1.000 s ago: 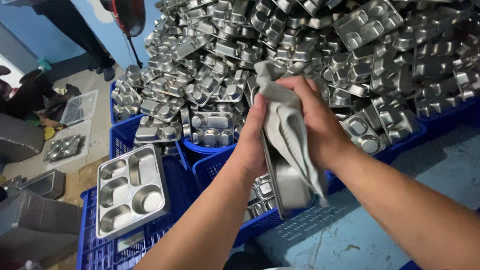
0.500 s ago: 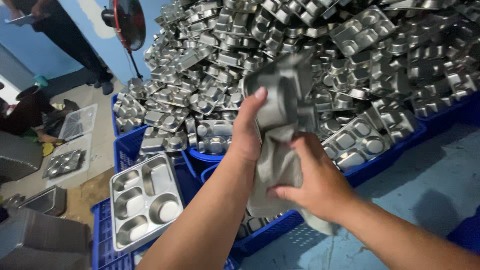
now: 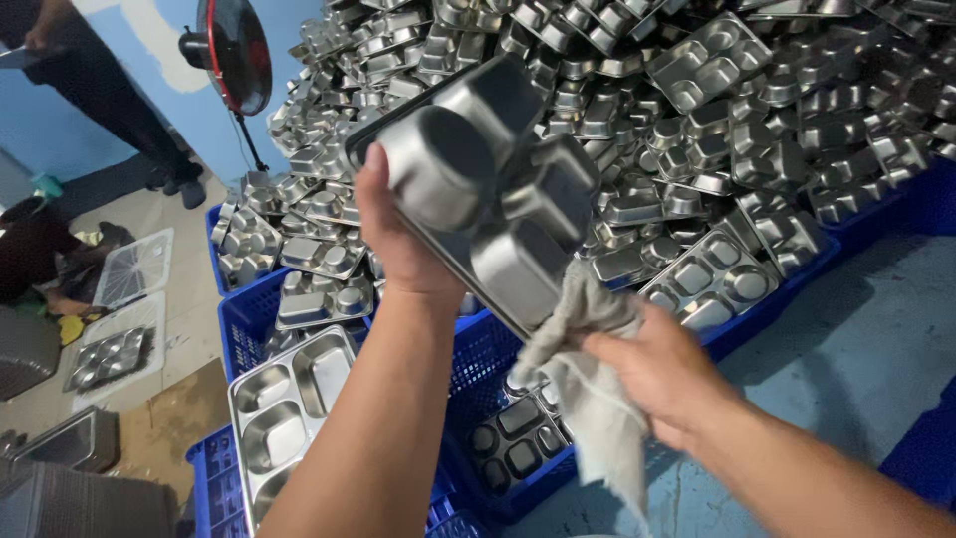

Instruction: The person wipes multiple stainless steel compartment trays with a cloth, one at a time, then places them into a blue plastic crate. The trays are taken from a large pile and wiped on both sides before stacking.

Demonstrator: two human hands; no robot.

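Fingers of the left hand (image 3: 398, 234) wrap the near-left edge of a steel compartment tray (image 3: 483, 179), gripping it and holding it up tilted, its underside with 4 bulging wells turned toward the camera. The right hand (image 3: 662, 369), lower and to the right, is closed around a grey cloth (image 3: 588, 389); the cloth's upper end touches the tray's lower corner, and its loose end hangs down toward the near edge of the view. Just below both forearms sit blue plastic crates (image 3: 478, 369), 1 at near left holding a tray face-up (image 3: 284, 418) with its compartments showing, another under the cloth holding darker trays. Beyond the held tray, filling the far and right of the scene, rises a large heap of similar steel trays (image 3: 757, 110) piled loosely over more blue crates. At far left stands a red fan (image 3: 234, 55) on a thin pole against a blue wall, and a person in dark clothes (image 3: 80, 80) stands beside it; what that person holds is probably a flat object, but it is cut off by the frame. More trays lie on the floor at left (image 3: 105, 359).
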